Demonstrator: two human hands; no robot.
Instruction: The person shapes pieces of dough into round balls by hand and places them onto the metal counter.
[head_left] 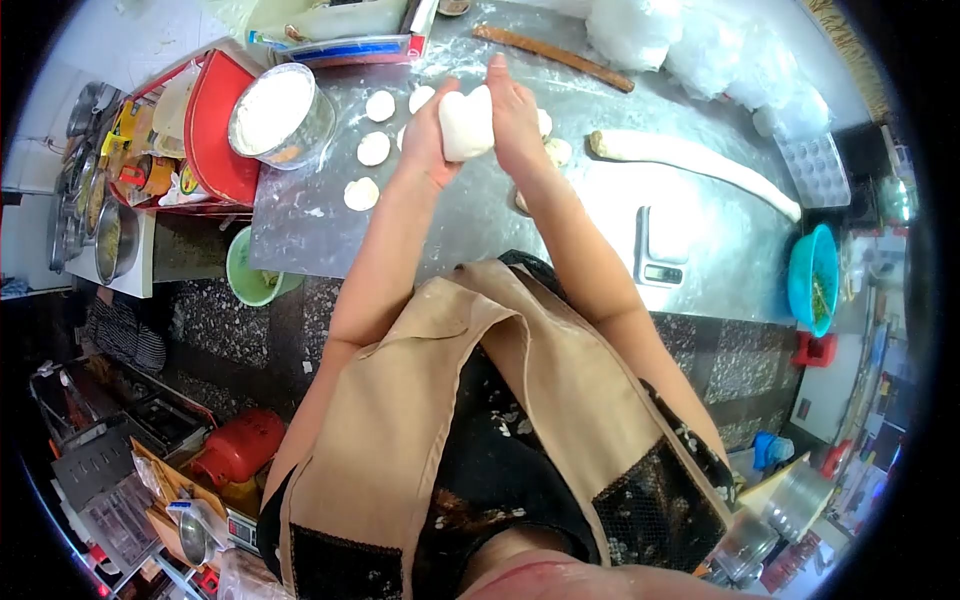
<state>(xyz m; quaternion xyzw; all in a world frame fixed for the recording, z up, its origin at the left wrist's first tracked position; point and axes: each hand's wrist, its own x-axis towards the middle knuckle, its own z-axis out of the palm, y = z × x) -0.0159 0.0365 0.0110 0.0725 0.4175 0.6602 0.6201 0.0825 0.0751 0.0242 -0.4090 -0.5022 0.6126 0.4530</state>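
Between my two hands, above the metal table [430, 235], is a smooth white piece of dough [466, 124]. My left hand [431, 130] is wrapped against its left side, and my right hand [512, 115] presses on its right side with the thumb pointing up. Several small round dough pieces [374, 149] lie on the floured table left of my hands. A few more [557, 152] are partly hidden behind my right hand and wrist. Farther right lies a long dough roll [690, 157].
A bowl of flour [273, 112] stands at the left beside a red crate [222, 130]. A wooden stick [553, 57] lies at the back. At the right are a scale [661, 245], plastic bags [700, 50], an egg tray [812, 168] and a blue basin [813, 280].
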